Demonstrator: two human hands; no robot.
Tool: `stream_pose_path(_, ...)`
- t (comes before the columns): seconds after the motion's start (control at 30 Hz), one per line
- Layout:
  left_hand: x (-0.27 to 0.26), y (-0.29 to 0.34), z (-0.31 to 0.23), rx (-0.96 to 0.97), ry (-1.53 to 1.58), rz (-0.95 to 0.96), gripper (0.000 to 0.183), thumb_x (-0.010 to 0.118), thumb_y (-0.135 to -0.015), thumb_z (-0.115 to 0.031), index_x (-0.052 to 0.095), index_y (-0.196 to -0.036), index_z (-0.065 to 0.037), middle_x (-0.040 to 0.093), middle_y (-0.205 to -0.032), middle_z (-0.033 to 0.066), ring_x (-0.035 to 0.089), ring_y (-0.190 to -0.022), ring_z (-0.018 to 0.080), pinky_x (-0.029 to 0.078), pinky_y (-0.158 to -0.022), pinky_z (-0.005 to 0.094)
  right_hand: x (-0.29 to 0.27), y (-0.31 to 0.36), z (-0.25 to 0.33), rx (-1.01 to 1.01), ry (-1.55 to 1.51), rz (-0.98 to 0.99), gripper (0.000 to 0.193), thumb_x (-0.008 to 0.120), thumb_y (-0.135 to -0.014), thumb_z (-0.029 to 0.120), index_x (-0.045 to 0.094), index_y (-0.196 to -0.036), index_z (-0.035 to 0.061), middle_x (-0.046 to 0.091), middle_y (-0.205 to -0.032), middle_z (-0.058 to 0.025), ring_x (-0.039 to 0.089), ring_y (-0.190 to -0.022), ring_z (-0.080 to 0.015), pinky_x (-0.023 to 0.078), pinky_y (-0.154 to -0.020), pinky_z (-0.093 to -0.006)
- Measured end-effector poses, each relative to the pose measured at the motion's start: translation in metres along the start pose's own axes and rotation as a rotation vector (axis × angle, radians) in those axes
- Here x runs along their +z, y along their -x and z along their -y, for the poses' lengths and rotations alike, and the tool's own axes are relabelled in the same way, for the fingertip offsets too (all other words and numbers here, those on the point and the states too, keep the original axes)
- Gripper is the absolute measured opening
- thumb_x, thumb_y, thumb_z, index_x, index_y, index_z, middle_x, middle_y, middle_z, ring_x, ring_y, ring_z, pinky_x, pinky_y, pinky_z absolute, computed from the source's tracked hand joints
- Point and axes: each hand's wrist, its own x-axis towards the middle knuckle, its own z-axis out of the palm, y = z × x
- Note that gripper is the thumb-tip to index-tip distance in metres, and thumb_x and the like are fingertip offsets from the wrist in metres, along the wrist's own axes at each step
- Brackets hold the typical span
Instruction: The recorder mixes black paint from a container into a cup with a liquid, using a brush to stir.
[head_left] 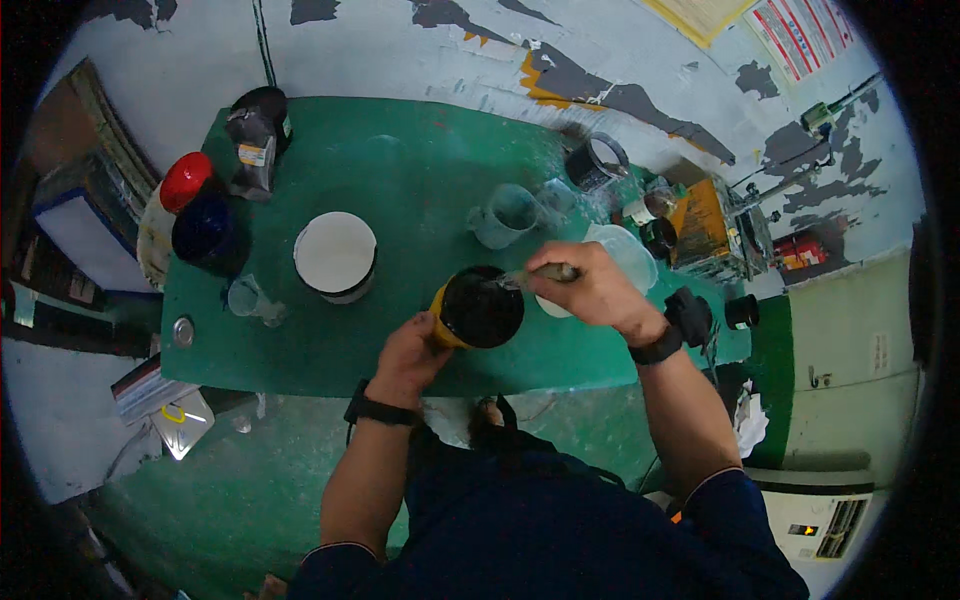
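Observation:
Near the front edge of the green table, my left hand [408, 355] is wrapped round the side of a yellow can [440, 318]. The dark inside of the can faces up, holding something black and glossy [480, 312]. Above its right rim, my right hand [590, 285] is closed on the wooden handle of a spatula [553, 271]. The spatula's pale blade reaches to the can's mouth, and I cannot tell how deep its tip goes. Left of the can stands a wide tub with a white top [336, 253]. A clear plastic measuring jug [503, 216] is behind my right hand.
A translucent white container [625, 258] stands beyond my right wrist. At the left are a red bowl [186, 182], a dark blue bucket [208, 235], a clear cup [250, 298] and a grey bag [256, 150]. A dark can [596, 163] and an orange-sided machine [705, 230] are at the back right.

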Motion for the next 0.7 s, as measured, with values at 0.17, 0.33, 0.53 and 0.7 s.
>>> stream_pose_path(0.17,-0.004,-0.001,-0.002,0.008,-0.027,0.032,0.025,0.051,-0.109,-0.019,0.058,-0.131,-0.009,0.063,-0.131,0.0081,0.06,-0.126,0.0252,0.047,-0.111,0.0512,-0.01,0.007,-0.008,-0.052,0.164,0.082,0.015,0.078,-0.088,0.012,0.072,-0.099,0.0036,0.072,-0.083,-0.0155,0.07,-0.072,-0.0292,0.055,-0.067,-0.0377)
stream_pose_path(0.33,0.0,0.001,-0.001,0.026,-0.052,0.016,0.025,0.05,-0.109,-0.018,0.057,-0.131,-0.008,0.063,-0.131,0.0082,0.061,-0.123,0.0252,0.048,-0.11,0.05,-0.002,0.025,-0.001,0.203,0.056,0.073,0.017,0.078,-0.088,0.014,0.073,-0.1,0.0034,0.072,-0.079,-0.0133,0.07,-0.071,-0.0227,0.054,-0.067,-0.0356)
stream_pose_path(0.53,0.001,0.0,0.0,0.036,-0.098,-0.04,0.025,0.051,-0.11,-0.022,0.056,-0.132,-0.01,0.062,-0.132,0.008,0.061,-0.124,0.0257,0.048,-0.11,0.0515,0.01,0.01,0.0,0.213,-0.21,-0.074,0.013,0.077,-0.09,0.013,0.072,-0.098,0.003,0.07,-0.076,-0.0087,0.067,-0.071,-0.0169,0.054,-0.069,-0.0334)
stream_pose_path(0.7,-0.006,-0.004,0.0,0.014,-0.02,-0.006,0.025,0.053,-0.109,-0.02,0.056,-0.132,-0.01,0.062,-0.131,0.009,0.061,-0.123,0.027,0.049,-0.109,0.0517,-0.006,0.006,-0.003,0.016,0.101,0.002,0.009,0.076,-0.091,0.011,0.072,-0.096,0.0046,0.071,-0.076,-0.0076,0.067,-0.071,-0.018,0.054,-0.069,-0.0337)
